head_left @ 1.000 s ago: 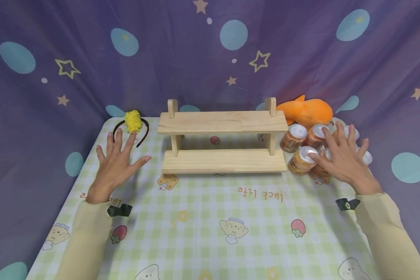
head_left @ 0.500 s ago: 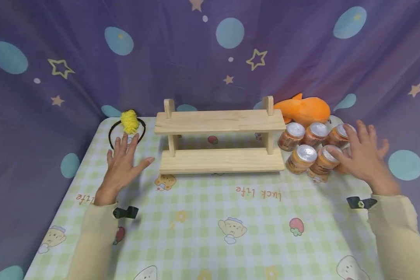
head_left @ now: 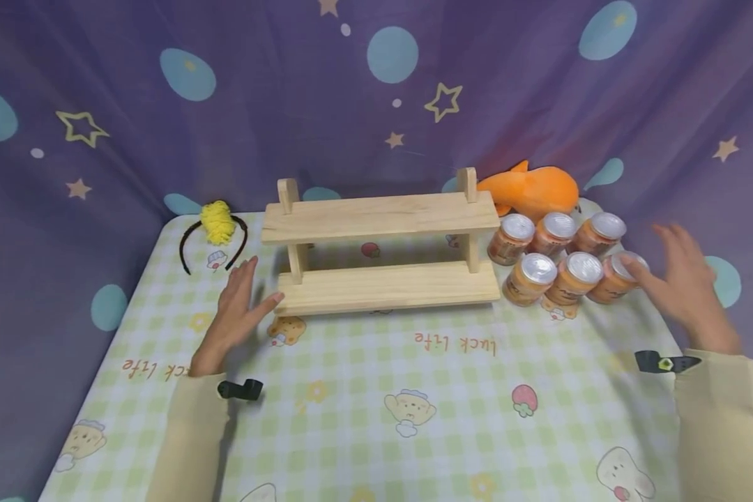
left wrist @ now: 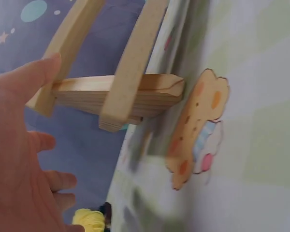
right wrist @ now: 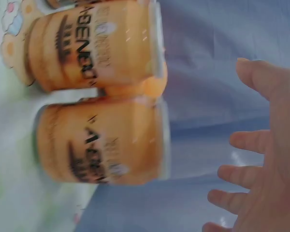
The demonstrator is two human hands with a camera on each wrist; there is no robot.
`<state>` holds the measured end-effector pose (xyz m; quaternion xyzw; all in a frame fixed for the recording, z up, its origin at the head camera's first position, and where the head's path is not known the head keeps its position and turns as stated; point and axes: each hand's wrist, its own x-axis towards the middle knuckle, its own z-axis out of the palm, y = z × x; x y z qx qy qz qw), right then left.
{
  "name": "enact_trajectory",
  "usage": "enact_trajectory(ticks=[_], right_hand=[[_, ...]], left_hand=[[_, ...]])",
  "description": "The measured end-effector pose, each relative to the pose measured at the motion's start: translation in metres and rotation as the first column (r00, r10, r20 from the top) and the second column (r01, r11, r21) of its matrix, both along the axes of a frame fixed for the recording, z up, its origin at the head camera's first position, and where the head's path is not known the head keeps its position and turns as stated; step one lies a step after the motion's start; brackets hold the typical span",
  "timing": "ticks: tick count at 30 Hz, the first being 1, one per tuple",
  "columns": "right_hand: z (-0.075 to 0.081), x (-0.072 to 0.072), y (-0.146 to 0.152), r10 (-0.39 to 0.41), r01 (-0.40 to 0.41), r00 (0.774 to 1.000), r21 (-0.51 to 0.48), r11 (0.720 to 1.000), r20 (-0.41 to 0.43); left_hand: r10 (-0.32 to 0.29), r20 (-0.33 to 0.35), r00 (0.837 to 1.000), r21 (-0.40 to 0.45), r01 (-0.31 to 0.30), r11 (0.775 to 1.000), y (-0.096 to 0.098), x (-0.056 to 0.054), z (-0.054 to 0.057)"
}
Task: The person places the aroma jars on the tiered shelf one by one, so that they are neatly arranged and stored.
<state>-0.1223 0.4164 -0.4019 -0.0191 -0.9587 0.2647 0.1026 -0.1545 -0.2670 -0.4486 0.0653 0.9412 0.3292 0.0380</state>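
You have both hands over the counter (head_left: 270, 439) with nothing in them. Your right hand (head_left: 690, 293) hangs just beside the six drink cans (head_left: 572, 282), its fingers (right wrist: 241, 176) spread and the thumb apart; the right wrist view shows a gap between them and the nearest can. Your left hand (head_left: 232, 321) is likewise spread, beside the left end of the wooden rack (head_left: 385, 286), but you cannot tell from these views whether its thumb touches the wood. The cans stand upright in two rows of three, right of the rack, with an orange plush (head_left: 536, 189) behind them. Over at the far left lies a dark headband (head_left: 183, 244) with a yellow yarn tuft (head_left: 217, 222), well apart from the cans. As for progress, your work looks barely begun: all six cans are on the counter, none is on either board of the rack, and neither hand has a grip. So any lifting or shifting of the cans seems to be left, though stills alone cannot settle that for you.
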Motion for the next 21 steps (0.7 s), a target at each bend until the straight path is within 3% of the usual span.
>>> enact_trajectory(ticks=[6,14,21], right_hand=[[-0.021,-0.002,0.009,-0.007,0.002,0.999,-0.116,0.993,-0.041],[-0.041,-0.006,0.008,-0.073,0.085,0.995,-0.183,0.979,0.075],[-0.054,-0.005,0.006,-0.135,0.16,0.983,-0.228,0.96,0.121]], left_hand=[[-0.011,0.067,0.998,0.112,0.003,0.994,0.002,-0.001,-0.012],[-0.022,0.098,0.995,0.21,0.001,0.978,0.002,-0.001,-0.03],[-0.022,0.114,0.993,0.257,-0.008,0.966,0.005,-0.001,-0.04]])
